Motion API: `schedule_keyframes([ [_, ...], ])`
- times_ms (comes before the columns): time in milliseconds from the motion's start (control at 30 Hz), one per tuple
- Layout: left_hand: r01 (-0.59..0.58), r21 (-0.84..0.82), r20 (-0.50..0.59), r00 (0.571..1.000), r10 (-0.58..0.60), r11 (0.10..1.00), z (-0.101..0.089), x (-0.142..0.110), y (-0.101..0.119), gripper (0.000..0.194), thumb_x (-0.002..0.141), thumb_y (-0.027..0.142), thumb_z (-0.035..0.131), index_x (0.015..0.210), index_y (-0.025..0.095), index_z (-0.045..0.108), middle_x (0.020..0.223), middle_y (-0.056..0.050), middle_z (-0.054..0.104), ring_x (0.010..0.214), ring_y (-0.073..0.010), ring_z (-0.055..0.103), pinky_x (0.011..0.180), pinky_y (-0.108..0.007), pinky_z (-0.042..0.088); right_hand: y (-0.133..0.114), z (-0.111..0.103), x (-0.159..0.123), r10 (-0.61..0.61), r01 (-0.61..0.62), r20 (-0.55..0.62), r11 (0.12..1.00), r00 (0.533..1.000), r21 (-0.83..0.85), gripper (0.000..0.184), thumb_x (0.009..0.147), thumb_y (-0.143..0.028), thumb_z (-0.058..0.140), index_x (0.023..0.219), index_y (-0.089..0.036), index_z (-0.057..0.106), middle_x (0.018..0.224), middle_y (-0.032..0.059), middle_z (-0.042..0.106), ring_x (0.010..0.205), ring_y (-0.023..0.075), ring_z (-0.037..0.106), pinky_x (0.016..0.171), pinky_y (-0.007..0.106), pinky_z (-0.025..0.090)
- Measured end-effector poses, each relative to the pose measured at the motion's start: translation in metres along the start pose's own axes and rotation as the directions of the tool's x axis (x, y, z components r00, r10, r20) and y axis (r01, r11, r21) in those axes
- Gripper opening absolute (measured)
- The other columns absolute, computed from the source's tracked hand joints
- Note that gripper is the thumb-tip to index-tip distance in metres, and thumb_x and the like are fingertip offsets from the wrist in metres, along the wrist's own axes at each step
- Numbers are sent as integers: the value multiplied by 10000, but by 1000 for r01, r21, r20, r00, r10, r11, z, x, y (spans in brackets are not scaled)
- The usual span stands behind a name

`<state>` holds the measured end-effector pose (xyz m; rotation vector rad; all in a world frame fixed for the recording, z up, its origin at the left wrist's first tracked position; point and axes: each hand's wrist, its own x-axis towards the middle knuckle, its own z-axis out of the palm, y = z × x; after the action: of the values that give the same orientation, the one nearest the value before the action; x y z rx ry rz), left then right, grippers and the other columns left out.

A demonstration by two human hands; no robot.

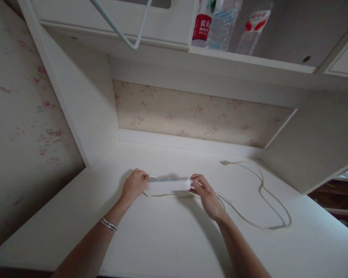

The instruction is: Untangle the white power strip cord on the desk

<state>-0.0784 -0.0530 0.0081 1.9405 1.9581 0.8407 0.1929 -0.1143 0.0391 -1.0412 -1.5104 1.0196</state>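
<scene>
A white power strip [168,186] with a greyish-blue stripe along its upper face is held level between my hands, just over the white desktop. My left hand [135,183] is closed around its left end, where the cord also passes at the fingers. At the other end, the fingers of my right hand [206,195] pinch the strip's tip. The pale cord [249,221] loops below the strip, runs behind my right hand, and curves away to the right. Its plug [224,162] lies towards the back of the desk. My fingers hide both ends of the strip.
The white desktop [162,239] has side panels left and right and a floral back panel [203,116]. Above hangs a shelf [255,60] holding several plastic bottles [222,27]. A pale-blue bent rod [116,29] juts down at the upper left.
</scene>
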Motion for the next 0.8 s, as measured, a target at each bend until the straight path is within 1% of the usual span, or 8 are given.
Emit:
schedule_keyframes([
  [133, 3, -88, 127, 992, 8, 996, 4, 4, -7, 168, 724, 246, 544, 768, 190, 696, 813, -48, 681, 823, -206, 612, 708, -271, 447, -10, -12, 2, 109, -81, -69, 943, 992, 323, 275, 843, -478, 524, 980, -245, 574, 1012, 30, 555, 904, 185, 558, 717, 354, 536],
  [233, 15, -235, 151, 988, 21, 972, -2, 1, -2, 297, 757, 304, 526, 973, 169, 678, 943, -63, 686, 883, -208, 619, 743, -284, 469, -20, -20, 9, 154, -92, -103, 886, 983, 454, 285, 803, -454, 595, 986, -236, 583, 1011, 35, 591, 860, 196, 620, 696, 363, 550],
  [333, 87, -569, 218, 975, 48, 818, -25, 4, 13, 465, 835, 447, 413, 1154, 157, 586, 1026, -92, 665, 893, -205, 627, 739, -301, 487, -33, -24, 15, 147, -100, -54, 857, 988, 505, 277, 796, -419, 621, 990, -226, 582, 954, 31, 616, 774, 185, 659, 678, 344, 552],
  [400, 133, -686, 323, 936, 136, 716, -48, 8, 28, 571, 861, 554, 323, 1272, 196, 491, 1147, -103, 620, 927, -207, 623, 733, -305, 496, -41, -24, 19, 107, -95, 5, 863, 994, 497, 260, 805, -417, 612, 958, -209, 590, 939, 36, 622, 735, 177, 665, 670, 330, 551],
  [500, 248, -615, 591, 774, 229, 748, -81, 10, 57, 700, 833, 659, 269, 1275, 170, 505, 1129, -145, 623, 907, -256, 633, 672, -336, 498, -50, -16, 23, 40, -73, 83, 892, 996, 446, 256, 828, -430, 579, 916, -190, 596, 922, 40, 626, 710, 157, 653, 679, 323, 545],
  [667, 113, -555, 750, 496, 437, 824, -106, -7, 98, 671, 665, 507, 636, 1269, 253, 491, 1117, -95, 620, 837, -228, 617, 671, -300, 474, -62, 5, 29, -56, 5, 132, 933, 990, 359, 268, 869, -443, 511, 935, -194, 587, 906, 31, 617, 692, 129, 620, 698, 318, 529],
  [733, 37, -518, 737, 527, 423, 855, -105, -16, 104, 547, 629, 426, 674, 1127, 226, 569, 970, -59, 644, 770, -196, 591, 638, -272, 454, -69, 6, 31, -88, 38, 150, 951, 985, 306, 270, 881, -441, 486, 968, -204, 583, 964, 36, 606, 726, 132, 621, 715, 324, 524],
  [800, 22, -488, 679, 637, 364, 872, -105, -22, 100, 423, 627, 405, 652, 993, 202, 588, 795, -26, 626, 679, -168, 552, 576, -250, 424, -73, -2, 33, -113, 86, 123, 974, 986, 207, 285, 888, -439, 471, 1058, -232, 567, 1069, 44, 582, 811, 143, 618, 748, 326, 514],
])
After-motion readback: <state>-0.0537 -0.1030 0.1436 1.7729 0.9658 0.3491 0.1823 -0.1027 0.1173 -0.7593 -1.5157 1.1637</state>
